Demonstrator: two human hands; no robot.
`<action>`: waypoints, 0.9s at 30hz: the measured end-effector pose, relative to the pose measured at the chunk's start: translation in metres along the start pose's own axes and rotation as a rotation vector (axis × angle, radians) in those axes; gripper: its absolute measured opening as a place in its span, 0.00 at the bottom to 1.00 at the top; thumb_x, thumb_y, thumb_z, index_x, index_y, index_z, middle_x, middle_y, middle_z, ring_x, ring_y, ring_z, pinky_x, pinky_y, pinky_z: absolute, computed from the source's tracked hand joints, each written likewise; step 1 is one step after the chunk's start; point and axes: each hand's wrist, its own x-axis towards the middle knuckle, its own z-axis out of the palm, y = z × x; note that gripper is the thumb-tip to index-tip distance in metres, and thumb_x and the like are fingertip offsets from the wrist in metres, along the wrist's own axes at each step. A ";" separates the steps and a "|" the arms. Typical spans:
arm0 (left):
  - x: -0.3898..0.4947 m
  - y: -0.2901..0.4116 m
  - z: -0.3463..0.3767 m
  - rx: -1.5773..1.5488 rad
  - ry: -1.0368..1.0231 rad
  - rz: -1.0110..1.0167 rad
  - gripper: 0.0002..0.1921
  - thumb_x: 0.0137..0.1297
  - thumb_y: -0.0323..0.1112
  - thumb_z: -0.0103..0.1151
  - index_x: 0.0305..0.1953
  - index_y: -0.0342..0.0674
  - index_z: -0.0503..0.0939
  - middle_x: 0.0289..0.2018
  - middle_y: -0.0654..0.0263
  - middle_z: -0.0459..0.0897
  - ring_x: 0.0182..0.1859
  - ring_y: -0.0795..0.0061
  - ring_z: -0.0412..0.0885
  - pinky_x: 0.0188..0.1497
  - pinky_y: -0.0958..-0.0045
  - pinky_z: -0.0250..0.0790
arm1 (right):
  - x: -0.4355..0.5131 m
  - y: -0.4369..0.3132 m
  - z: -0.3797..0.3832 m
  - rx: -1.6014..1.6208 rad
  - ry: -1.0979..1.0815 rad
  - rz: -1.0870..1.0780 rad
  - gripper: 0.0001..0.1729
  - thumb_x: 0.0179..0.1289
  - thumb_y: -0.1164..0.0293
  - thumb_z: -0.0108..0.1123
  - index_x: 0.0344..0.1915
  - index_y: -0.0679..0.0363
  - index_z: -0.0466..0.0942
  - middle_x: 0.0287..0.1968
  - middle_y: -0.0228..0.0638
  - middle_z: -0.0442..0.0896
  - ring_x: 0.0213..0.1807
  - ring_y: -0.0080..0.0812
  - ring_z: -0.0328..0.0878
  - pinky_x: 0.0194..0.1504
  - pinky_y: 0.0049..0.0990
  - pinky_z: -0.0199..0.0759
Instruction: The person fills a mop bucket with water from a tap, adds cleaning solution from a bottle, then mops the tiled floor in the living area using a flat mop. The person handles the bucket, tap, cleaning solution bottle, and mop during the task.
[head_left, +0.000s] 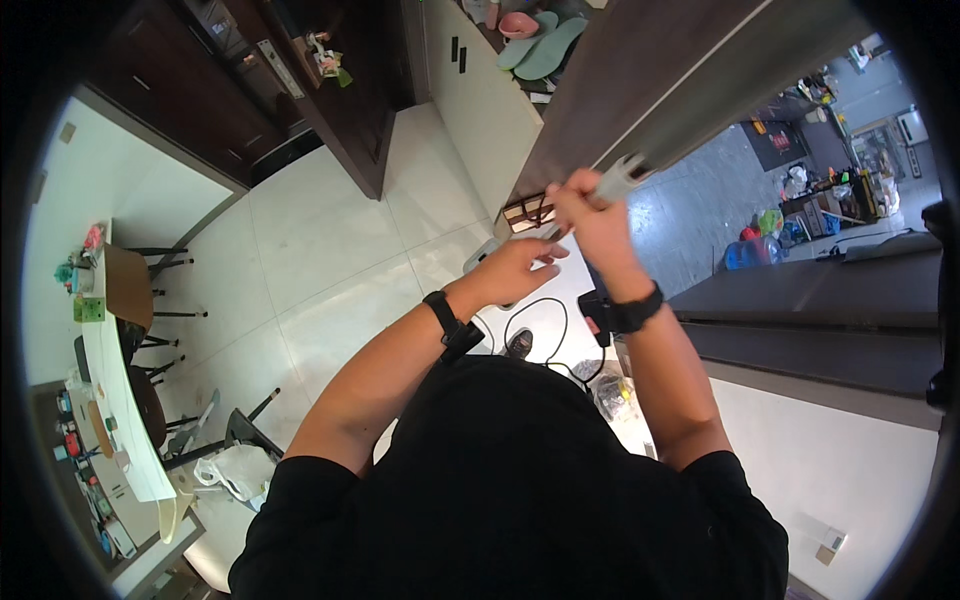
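Observation:
My right hand (596, 217) is closed around a pale cylindrical object (624, 178). Motion blurs that object, and a dark patch shows at its far end. Just below and to the left, my left hand (517, 270) has its thumb and fingers apart. A small dark piece (555, 234) shows near its fingertips; whether they touch it is unclear. Beneath my left hand, a pale grey item (480, 255) on the floor is partly hidden. A black cable (564, 319) loops below my hands, beside a dark shoe (520, 343).
A pale cabinet (480, 112) holds green slippers (551, 49) and a pink bowl (518, 25). An open brown door (345, 112) stands ahead left. Stools (135, 285) line a white table (131, 420). Clutter and a blue water jug (750, 255) lie in the room to the right.

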 end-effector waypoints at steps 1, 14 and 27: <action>0.001 0.016 -0.006 0.068 -0.002 0.003 0.15 0.71 0.32 0.63 0.56 0.35 0.81 0.46 0.62 0.86 0.47 0.74 0.81 0.51 0.69 0.75 | -0.002 -0.027 -0.003 0.077 0.028 -0.041 0.15 0.63 0.73 0.69 0.21 0.59 0.74 0.17 0.23 0.73 0.19 0.17 0.70 0.23 0.22 0.61; 0.012 0.146 -0.021 0.044 0.043 0.416 0.16 0.67 0.38 0.68 0.53 0.43 0.81 0.41 0.61 0.84 0.40 0.63 0.81 0.42 0.65 0.74 | -0.051 -0.163 -0.016 0.356 -0.060 -0.350 0.21 0.71 0.72 0.67 0.24 0.58 0.66 0.17 0.25 0.68 0.16 0.16 0.60 0.20 0.21 0.53; 0.008 -0.038 0.003 0.146 0.064 -0.178 0.13 0.73 0.33 0.60 0.54 0.36 0.81 0.45 0.55 0.88 0.50 0.64 0.85 0.55 0.66 0.74 | -0.018 0.067 -0.004 -0.143 -0.177 -0.148 0.19 0.69 0.67 0.70 0.25 0.63 0.74 0.23 0.26 0.75 0.28 0.19 0.72 0.31 0.24 0.68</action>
